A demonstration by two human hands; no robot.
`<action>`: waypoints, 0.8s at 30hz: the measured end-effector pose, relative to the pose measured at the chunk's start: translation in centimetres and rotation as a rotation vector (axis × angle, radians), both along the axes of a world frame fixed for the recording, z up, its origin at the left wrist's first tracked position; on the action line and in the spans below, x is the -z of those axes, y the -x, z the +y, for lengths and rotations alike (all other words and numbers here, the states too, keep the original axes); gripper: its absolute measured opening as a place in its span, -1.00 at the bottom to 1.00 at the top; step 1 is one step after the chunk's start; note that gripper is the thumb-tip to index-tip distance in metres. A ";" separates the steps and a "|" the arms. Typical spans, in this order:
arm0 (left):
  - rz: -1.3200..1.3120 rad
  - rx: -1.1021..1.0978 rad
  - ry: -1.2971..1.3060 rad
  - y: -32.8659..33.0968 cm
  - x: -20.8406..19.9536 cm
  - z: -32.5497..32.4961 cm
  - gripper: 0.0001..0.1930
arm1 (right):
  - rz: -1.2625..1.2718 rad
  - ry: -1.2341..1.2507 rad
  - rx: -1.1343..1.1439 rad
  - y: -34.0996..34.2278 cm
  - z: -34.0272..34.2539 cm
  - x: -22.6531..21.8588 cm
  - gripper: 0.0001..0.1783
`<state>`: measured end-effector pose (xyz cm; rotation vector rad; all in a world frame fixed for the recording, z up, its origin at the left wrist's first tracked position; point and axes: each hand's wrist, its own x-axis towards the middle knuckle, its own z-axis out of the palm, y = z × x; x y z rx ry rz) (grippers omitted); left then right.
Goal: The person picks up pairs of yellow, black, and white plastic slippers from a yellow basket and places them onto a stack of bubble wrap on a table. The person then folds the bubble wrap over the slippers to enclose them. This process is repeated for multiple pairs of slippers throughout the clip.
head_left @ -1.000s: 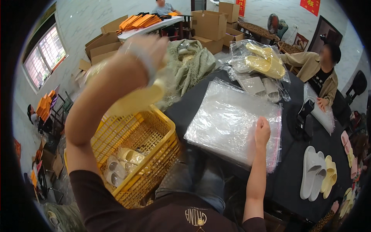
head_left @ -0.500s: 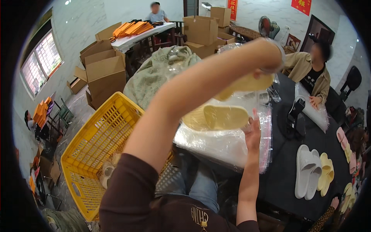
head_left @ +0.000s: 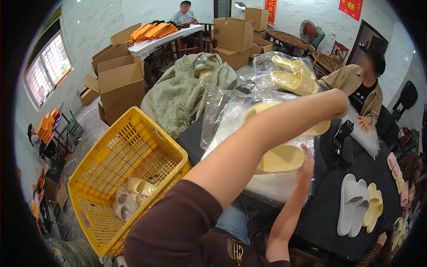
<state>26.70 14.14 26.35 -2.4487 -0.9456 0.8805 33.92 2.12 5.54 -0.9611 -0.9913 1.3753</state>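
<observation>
My left arm reaches across the stack of clear plastic bags (head_left: 222,135). The left hand (head_left: 339,106) is bent down at the wrist and smeared, its fingers hidden, close to one end of a pale yellow slipper (head_left: 318,128). The forearm covers that slipper's middle. Nearer to me lies a second yellow slipper (head_left: 282,159), partly behind the same arm. My right hand (head_left: 305,163) grips its right end, thumb and fingers around the edge. Whether plastic covers these two slippers I cannot tell.
A yellow basket (head_left: 171,151) with bagged slippers (head_left: 133,196) stands left. Bagged yellow slippers (head_left: 293,82) lie beyond the stack; grey slippers (head_left: 353,207) and a black device (head_left: 342,140) are right. A person (head_left: 367,86) sits across the table. A green sack (head_left: 178,93) stands behind.
My left hand has moved right and nearer, down from above the far slipper. The near slipper and my right hand have shifted right and toward me.
</observation>
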 end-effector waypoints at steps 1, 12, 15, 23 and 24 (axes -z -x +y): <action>-0.057 0.013 0.003 0.2 1.3 0.4 -0.50 | -0.082 -0.021 0.060 0.1 0.1 0.2 -0.67; -1.543 -0.127 -0.481 13.5 9.4 -21.1 -0.63 | -0.402 -0.245 0.245 -1.4 2.3 2.9 -0.67; -1.717 -0.477 -0.745 16.8 14.8 -26.7 -0.63 | -0.425 -0.307 0.294 -0.8 1.9 2.2 -0.51; -1.446 -1.009 -0.908 22.2 23.2 -31.6 -0.53 | -0.609 -0.371 0.287 0.6 0.4 0.9 -0.56; -1.485 -1.068 -0.815 22.4 23.4 -31.6 -0.52 | -0.610 -0.370 0.279 0.8 0.3 0.8 -0.60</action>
